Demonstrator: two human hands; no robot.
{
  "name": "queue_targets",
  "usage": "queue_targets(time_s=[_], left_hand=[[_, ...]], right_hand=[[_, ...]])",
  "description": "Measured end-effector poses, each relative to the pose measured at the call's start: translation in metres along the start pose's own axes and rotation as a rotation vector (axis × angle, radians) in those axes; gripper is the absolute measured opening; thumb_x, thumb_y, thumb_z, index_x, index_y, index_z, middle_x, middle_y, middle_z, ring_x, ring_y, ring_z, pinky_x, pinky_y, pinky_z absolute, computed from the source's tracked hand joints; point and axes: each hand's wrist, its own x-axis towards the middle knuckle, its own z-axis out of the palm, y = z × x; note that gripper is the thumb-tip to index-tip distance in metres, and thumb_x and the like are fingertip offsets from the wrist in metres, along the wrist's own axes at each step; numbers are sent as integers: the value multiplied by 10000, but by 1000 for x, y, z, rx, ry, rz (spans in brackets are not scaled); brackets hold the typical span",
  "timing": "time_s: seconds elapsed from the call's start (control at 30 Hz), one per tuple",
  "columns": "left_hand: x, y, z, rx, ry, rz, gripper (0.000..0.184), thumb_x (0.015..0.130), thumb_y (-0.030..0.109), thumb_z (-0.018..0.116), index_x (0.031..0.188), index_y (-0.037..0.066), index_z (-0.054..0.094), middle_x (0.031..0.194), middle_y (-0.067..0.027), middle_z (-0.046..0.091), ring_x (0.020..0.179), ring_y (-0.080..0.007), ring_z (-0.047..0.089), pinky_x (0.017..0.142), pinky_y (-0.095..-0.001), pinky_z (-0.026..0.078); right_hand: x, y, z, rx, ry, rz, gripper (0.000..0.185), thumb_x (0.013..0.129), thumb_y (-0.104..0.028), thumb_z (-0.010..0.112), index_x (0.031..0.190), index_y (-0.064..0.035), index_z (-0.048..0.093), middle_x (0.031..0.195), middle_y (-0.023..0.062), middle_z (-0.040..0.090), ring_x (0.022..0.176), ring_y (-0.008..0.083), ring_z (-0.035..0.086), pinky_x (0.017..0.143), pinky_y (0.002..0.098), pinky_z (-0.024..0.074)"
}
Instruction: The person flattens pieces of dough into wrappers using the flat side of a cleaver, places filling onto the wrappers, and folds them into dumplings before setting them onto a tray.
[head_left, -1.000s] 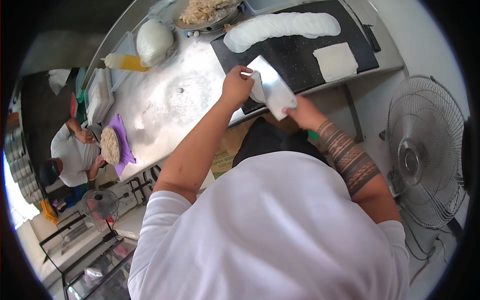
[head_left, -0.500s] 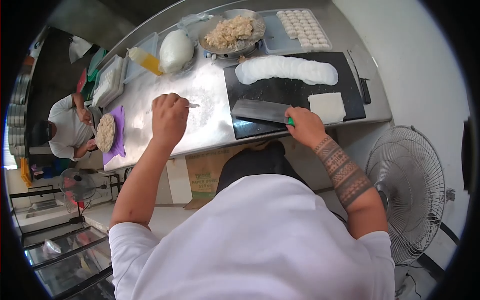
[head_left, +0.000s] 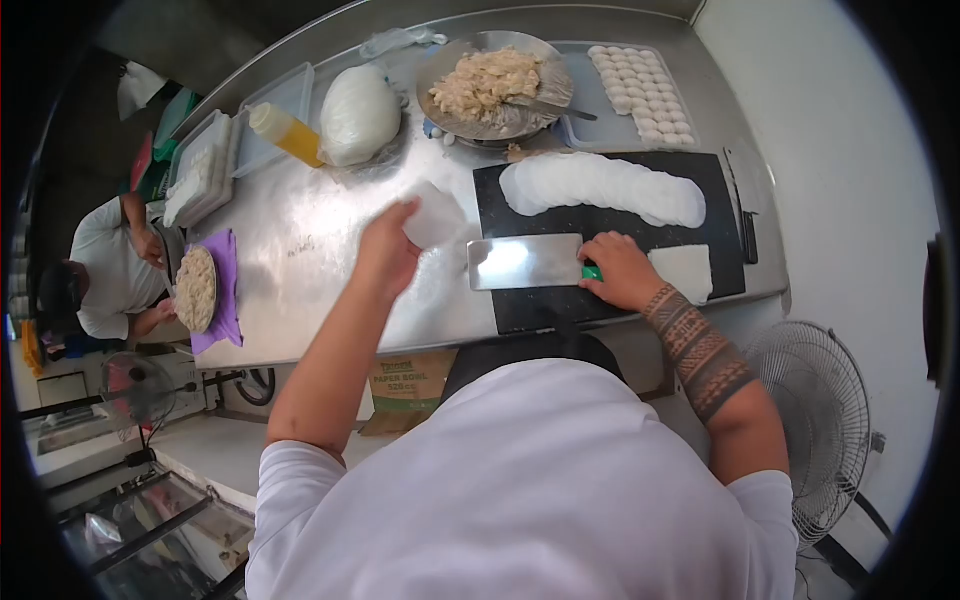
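Note:
My left hand (head_left: 392,247) pinches a thin white round wrapper (head_left: 434,215) over the steel table, left of the black board (head_left: 540,309). In my right hand (head_left: 622,270) is the green handle of a broad cleaver (head_left: 525,262), its blade lying flat over the board's near left part. A long row of overlapping white rounds (head_left: 600,190) lies across the far part of the board. Beside my right hand, a white square stack (head_left: 683,272) rests at the board's right, partly hidden by that hand.
Behind the board stand a bowl of filling (head_left: 487,84) and a tray of dumplings (head_left: 645,95). A yellow squeeze bottle (head_left: 287,135) and a bagged white mass (head_left: 361,115) are at the back left. A co-worker (head_left: 110,255) handles another bowl (head_left: 196,289) at far left. A fan (head_left: 810,420) stands right.
The cleaver has turned to lie flat across the board. My left hand moved left off the board, and the wrapper in it now shows its broad face. The camera view has shifted.

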Motion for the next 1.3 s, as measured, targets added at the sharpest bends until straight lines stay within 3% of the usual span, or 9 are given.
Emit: queue_targets(time_s=[0.1, 0.27, 0.37, 0.47, 0.63, 0.83, 1.1, 1.23, 1.3], left_hand=[[7, -30, -12, 112, -39, -124, 323, 1048, 127, 581, 1325, -39, 590, 1178, -117, 720, 1072, -240, 719, 961, -381, 574], [4, -23, -21, 1711, -446, 743, 733, 855, -49, 625, 1533, 204, 510, 1378, -127, 671, 954, -363, 722, 850, -435, 605], [2, 7, -2, 1546, -482, 801, 918, 771, -59, 665, 1601, 237, 410, 1516, -150, 574, 1029, -348, 732, 836, -450, 609], [12, 46, 5, 1213, -187, 964, 874, 692, -190, 647, 1504, 121, 556, 1572, -119, 538, 1350, -317, 611, 1106, -376, 517], [37, 69, -10, 115, 126, 397, 450, 983, 31, 628, 1417, -64, 554, 1344, -215, 661, 1234, -317, 662, 1077, -417, 528], [53, 44, 2, -304, -68, 60, 590, 1065, 353, 485, 1458, -88, 470, 1469, -279, 558, 1385, -400, 545, 1168, -576, 426], [70, 39, 13, 657, -111, 301, 426, 1081, 240, 557, 1419, -16, 598, 1570, -188, 526, 1434, -339, 524, 1200, -453, 392], [87, 53, 14, 1498, -56, 916, 342, 1081, 144, 576, 1409, 82, 653, 1516, -169, 593, 1454, -292, 520, 1175, -391, 420], [91, 58, 18, 1019, 15, 619, 335, 1088, 159, 551, 1374, 16, 654, 1400, -168, 673, 1339, -290, 620, 1134, -388, 470]], right_hand=[[41, 2, -19, 27, 184, 7, 272, 855, -218, 785, 1064, -92, 664, 1053, 121, 620, 1070, 345, 595, 954, 471, 470], [148, 0, -56, -224, 405, 12, 168, 923, -159, 653, 1074, -88, 674, 1056, 135, 635, 1056, 341, 617, 912, 468, 508], [200, 27, -52, -462, 351, 160, 166, 955, -144, 582, 1075, -86, 681, 1068, 141, 644, 1048, 333, 646, 870, 468, 543], [228, 48, -51, -555, 283, 227, 166, 969, -142, 557, 1053, -94, 691, 1044, 146, 659, 983, 325, 691, 769, 442, 585], [229, 27, -100, -496, 157, 153, 198, 971, -152, 563, 1094, -87, 704, 1013, 184, 671, 983, 358, 700, 797, 469, 593], [243, 28, -101, -332, 185, 119, 257, 972, -135, 541, 1144, -76, 722, 1051, 209, 676, 1023, 393, 695, 854, 498, 588], [238, 54, -116, -260, -37, 107, 310, 932, -84, 592, 1212, -92, 725, 1109, 235, 679, 1079, 404, 691, 905, 486, 578], [237, 60, -120, -259, -8, 100, 346, 925, -56, 596, 1247, -90, 719, 1125, 232, 684, 1092, 400, 687, 927, 476, 570], [232, 64, -118, -246, -25, 102, 361, 923, -41, 592, 1258, -90, 715, 1127, 220, 685, 1099, 391, 684, 938, 468, 566]])
